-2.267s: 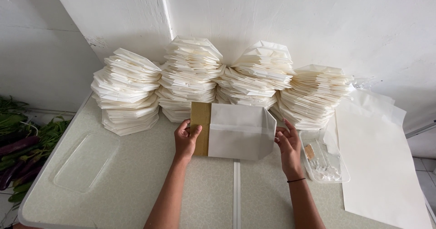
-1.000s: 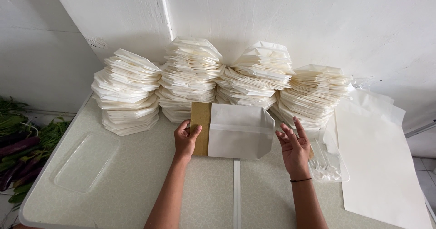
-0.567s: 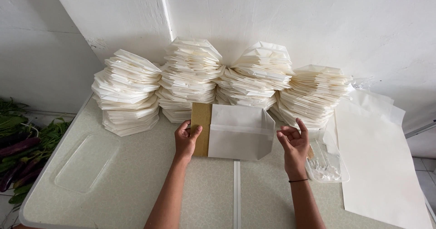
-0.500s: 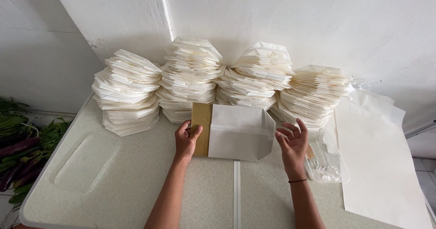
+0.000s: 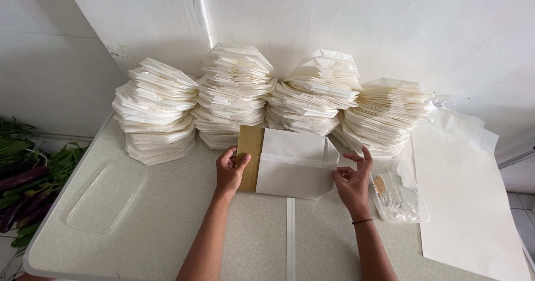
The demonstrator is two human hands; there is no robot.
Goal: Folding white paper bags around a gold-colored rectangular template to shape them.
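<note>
A white paper sheet lies folded around a brown cardboard template on the speckled table. My left hand presses down on the cardboard's left part and holds it. My right hand rests at the paper's right edge, fingers spread, fingertips on the folded corner. Behind the paper stand several stacks of folded white paper bags against the wall.
A clear plastic tray with glue and a small tool sits right of my right hand. Large white paper sheets lie at the right. A clear plastic lid lies at the left. Green vegetables are on the floor, left.
My right hand lifted off the paper's right edge, hovered with open fingers, then came back to the right fold. My left hand stayed on the cardboard.
</note>
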